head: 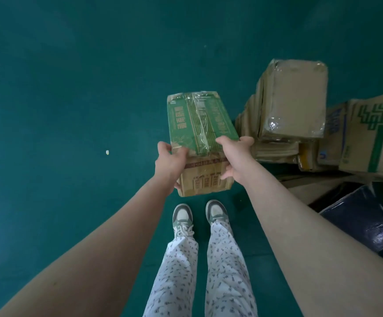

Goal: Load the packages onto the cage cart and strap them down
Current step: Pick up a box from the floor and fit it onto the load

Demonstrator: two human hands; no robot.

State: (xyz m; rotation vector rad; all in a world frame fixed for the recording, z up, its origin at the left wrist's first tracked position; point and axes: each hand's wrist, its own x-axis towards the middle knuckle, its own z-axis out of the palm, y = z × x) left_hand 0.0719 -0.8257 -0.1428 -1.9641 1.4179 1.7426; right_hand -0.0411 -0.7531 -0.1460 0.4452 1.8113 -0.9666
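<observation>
I hold a cardboard box (pixel 199 126) with a green printed top and clear tape in the air in front of me, above the floor. My left hand (pixel 171 161) grips its near left corner, thumb on top and fingers underneath. My right hand (pixel 234 156) grips its near right corner the same way. The brown front face of the box points toward my feet. No cage cart or strap is in view.
A stack of brown taped cartons (pixel 293 99) stands to the right, with green-printed cartons (pixel 369 133) beside it and a dark blue box (pixel 366 220) nearer me. The teal floor (pixel 71 88) stretches left and ahead, with a small white scrap (pixel 107 152). My shoes (pixel 199 213) are below the box.
</observation>
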